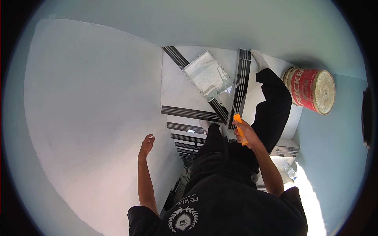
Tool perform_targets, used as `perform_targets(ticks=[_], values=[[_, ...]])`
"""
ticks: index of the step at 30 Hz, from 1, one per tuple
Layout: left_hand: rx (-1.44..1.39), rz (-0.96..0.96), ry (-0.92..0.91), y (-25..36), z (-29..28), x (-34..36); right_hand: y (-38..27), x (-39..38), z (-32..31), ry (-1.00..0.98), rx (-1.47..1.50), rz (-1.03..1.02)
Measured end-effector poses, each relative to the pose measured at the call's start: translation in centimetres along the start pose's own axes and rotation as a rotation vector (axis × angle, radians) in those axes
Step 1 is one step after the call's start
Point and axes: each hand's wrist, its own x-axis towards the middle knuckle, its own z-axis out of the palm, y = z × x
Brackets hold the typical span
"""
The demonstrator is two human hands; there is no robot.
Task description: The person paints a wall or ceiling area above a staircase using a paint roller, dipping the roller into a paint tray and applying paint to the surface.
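Note:
My right hand [246,133] is wrapped round the orange handle of a paint roller [239,128]. Its thin metal rod runs up to the paint tray [191,80], where the roller's head is hard to make out against the paint. Wet white paint covers much of the tray's inside. A paint-smeared flat tool [212,93], like a scraper or brush, lies over the tray's near corner. Out to the left, my left hand [146,145] is raised beside the pale wall, fingers loosely bent and holding nothing that shows.
White stair treads with black striped edges [189,113] descend toward me on the left. A red and cream bucket [309,89] stands by the blue-green wall at right. Lower right, a clear plastic bottle [289,171] rests on a step. My feet are on different steps.

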Motion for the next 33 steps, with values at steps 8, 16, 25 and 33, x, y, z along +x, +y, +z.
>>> perform_targets(ticks=[8, 16, 25, 33], values=[[-0.168, -0.242, -0.077, -9.3, 4.3, -3.7, -0.3, 5.6, -1.8, 0.077, -0.366, 0.031], [-0.175, -0.380, -0.157, -14.2, 6.8, -6.7, 1.4, 7.2, -3.0, 0.087, -0.488, 0.166], [-0.321, -0.194, -0.063, -13.5, 7.7, -5.0, 5.3, 11.9, -3.1, 0.102, -0.483, 0.199], [-0.304, -0.171, 0.014, -12.8, 6.6, -5.0, 6.2, 15.7, -1.1, 0.087, -0.521, 0.104]])
